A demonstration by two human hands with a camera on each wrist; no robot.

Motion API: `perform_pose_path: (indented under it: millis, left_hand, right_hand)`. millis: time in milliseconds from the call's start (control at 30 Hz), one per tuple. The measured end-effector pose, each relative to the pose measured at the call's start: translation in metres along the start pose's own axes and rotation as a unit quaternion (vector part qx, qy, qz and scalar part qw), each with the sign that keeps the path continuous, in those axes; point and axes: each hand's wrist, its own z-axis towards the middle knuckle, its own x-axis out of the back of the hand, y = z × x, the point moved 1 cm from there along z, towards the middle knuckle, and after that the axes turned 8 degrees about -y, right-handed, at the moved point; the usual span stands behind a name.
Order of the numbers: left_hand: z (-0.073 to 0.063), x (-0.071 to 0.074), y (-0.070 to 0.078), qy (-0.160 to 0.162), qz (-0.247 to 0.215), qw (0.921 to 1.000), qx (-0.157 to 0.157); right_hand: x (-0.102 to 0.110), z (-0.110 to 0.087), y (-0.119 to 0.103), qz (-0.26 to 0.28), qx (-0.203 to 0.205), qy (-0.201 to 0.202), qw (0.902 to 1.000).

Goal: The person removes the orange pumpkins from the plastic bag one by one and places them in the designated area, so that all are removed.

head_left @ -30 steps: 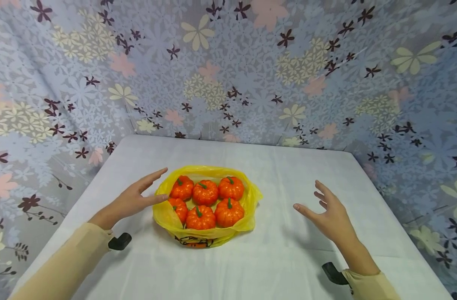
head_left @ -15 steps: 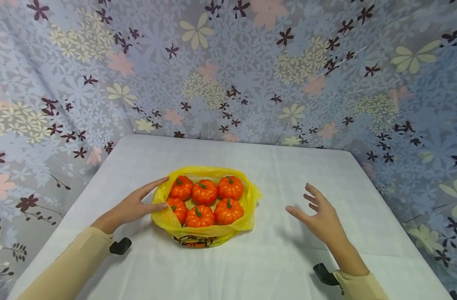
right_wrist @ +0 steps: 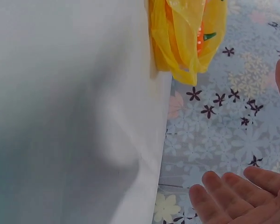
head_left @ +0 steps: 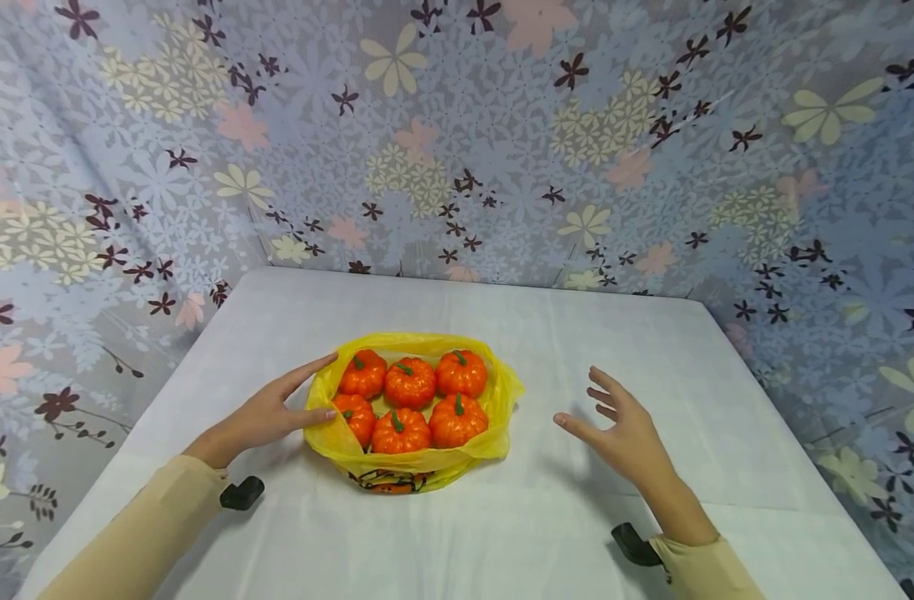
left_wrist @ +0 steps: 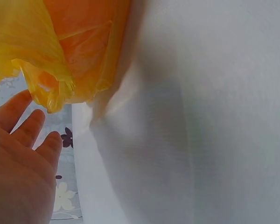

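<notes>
A yellow plastic bag (head_left: pixel 419 471) stands wide open on the white-covered table, dark and orange print on its front. Inside it sit several small orange pumpkins (head_left: pixel 410 383) with green stems, in two rows. At the bag's left rim is my left hand (head_left: pixel 257 417), thumb and fingers spread and fairly straight, the tips at the plastic; in the left wrist view a finger reaches the bag's edge (left_wrist: pixel 49 88). My right hand (head_left: pixel 625 437) hovers to the right of the bag, apart from it, palm facing it and fingers loosely extended. The right wrist view shows that gap too.
The white tabletop (head_left: pixel 576 333) runs behind and to both sides of the bag. Floral cloth (head_left: pixel 457 167) hangs around its back and sides. A black wrist device (head_left: pixel 242 493) sits at the left cuff and another black device (head_left: pixel 636 546) at the right cuff.
My left hand has come slightly right and down, its fingertips now at the bag's rim. My right hand has moved left, closer to the bag. The bag and pumpkins stay in place.
</notes>
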Motion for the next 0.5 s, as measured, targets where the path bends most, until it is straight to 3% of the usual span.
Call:
perform_pose_path:
  millis: [500]
  left_hand:
    - [0.001, 0.001, -0.001, -0.009, 0.002, 0.9998, 0.018]
  right_hand:
    - [-0.017, 0.01, -0.017, 0.033, 0.019, -0.021, 0.9991]
